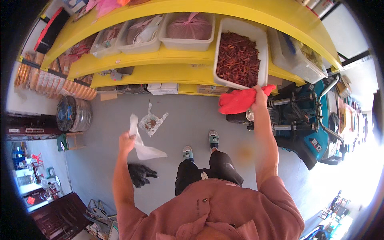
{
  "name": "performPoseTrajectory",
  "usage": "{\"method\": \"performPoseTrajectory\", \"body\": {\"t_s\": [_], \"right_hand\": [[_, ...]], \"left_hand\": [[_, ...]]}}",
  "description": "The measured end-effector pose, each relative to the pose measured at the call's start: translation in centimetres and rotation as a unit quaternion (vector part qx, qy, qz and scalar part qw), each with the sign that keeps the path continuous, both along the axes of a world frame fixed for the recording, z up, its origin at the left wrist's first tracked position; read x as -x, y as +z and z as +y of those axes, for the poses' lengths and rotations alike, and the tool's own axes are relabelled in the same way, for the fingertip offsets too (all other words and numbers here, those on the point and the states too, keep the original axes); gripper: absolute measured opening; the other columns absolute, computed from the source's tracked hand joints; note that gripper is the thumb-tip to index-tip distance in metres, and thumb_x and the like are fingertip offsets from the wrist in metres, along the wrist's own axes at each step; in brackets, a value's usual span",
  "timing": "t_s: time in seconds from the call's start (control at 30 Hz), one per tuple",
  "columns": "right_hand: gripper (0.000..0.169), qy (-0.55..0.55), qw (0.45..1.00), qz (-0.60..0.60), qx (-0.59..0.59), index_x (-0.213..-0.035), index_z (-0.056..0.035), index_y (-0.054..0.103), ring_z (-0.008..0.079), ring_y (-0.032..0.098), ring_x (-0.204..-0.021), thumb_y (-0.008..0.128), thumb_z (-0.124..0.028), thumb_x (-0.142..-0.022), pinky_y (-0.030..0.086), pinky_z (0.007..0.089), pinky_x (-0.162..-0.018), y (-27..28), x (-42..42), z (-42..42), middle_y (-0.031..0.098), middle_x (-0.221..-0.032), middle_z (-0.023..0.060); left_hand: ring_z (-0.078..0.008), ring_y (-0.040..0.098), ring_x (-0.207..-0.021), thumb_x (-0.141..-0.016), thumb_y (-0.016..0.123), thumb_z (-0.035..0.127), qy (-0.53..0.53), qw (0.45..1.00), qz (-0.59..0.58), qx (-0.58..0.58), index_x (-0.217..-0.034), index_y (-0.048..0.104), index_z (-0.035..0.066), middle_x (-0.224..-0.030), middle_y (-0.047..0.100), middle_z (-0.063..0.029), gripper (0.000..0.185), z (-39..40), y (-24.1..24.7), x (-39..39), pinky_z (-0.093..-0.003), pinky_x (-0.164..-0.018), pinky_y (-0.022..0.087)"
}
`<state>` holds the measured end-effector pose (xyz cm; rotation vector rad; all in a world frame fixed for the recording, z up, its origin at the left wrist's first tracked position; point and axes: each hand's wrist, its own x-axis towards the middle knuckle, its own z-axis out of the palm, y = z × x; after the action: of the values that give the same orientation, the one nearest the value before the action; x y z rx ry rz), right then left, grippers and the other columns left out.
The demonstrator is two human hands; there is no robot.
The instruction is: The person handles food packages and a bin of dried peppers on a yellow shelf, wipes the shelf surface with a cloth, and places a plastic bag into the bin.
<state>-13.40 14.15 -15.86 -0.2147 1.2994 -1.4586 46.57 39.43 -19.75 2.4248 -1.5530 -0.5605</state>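
Note:
My left hand [127,142] grips a thin white plastic bag [147,152], which hangs above the floor. Bunched in my right hand [260,98] is a red cloth or bag [238,100]; its exact material I cannot tell. That hand is at the front rim of a white plastic bin [262,64], and whether it also holds the rim is hidden. Dark red dried chillies [238,60] fill much of this bin, which juts out from the yellow shelf [186,57]. Below my left hand, an opened plastic bag [151,121] with brown bits on it lies on the floor.
More plastic bins stand along the shelf, one with a pink bag [189,27] inside. A blue motor vehicle with handlebars [322,105] is close on my right. A black bag [141,174] lies by my left arm. Wrapped coils [75,114] stand at the left.

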Motion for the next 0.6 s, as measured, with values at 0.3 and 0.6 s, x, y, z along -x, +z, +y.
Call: {"method": "performPoseTrajectory", "body": {"t_s": [0.3,0.6], "right_hand": [[0.021,0.020,0.997,-0.067,-0.018,-0.099,0.0028,0.056,0.0269,0.063,-0.070,0.065,-0.004,-0.081,0.054,0.0408,-0.064,7.6,1.7,1.8,0.061,-0.089,0.0141],[0.016,-0.007,0.999,-0.007,-0.033,-0.093,-0.0012,0.054,0.0246,0.062,-0.071,0.065,-0.004,-0.082,0.055,0.0409,-0.065,5.3,0.2,0.5,0.058,-0.083,0.0089]], "left_hand": [[-0.0238,0.066,-0.092,-0.090,0.062,0.015,0.161,0.873,0.410,0.208,-0.116,0.064,-0.005,-0.103,0.069,-0.0095,0.034,-5.0,12.9,4.8,-0.0361,-0.082,0.052],[-0.0242,0.059,-0.115,-0.088,0.070,0.018,0.158,0.801,0.544,0.194,-0.132,0.051,-0.001,-0.126,0.059,-0.0124,0.051,-6.5,14.5,10.8,-0.0419,-0.092,0.050]]}}
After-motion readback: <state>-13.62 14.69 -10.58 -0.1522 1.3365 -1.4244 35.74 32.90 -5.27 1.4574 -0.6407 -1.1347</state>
